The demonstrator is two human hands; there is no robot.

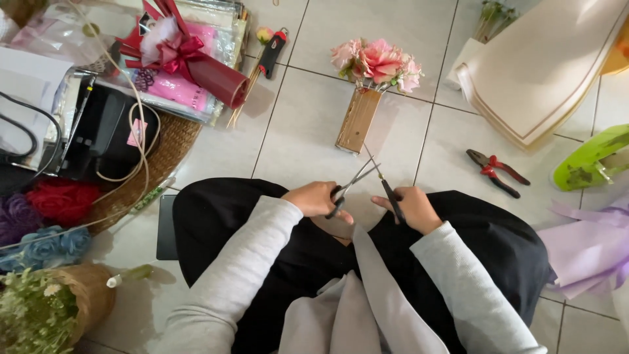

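I sit on a tiled floor with black cloth over my lap. My left hand (316,198) grips a pair of scissors (354,179) with the blades parted. My right hand (411,208) pinches a thin dark-wrapped stem (391,195) that slants up and left. Its bare wire tip lies between the scissor blades. Just beyond my hands, a small bouquet of pink roses (377,61) in a brown paper sleeve (358,120) lies on the tiles.
Red-handled pliers (496,171) lie to the right, near a green object (591,164) and purple wrapping paper (588,250). Cream paper sheets (544,65) are at the back right. A woven basket (166,149), a red-wrapped bundle (203,69), a red-black cutter (271,52) and loose flowers (46,246) crowd the left.
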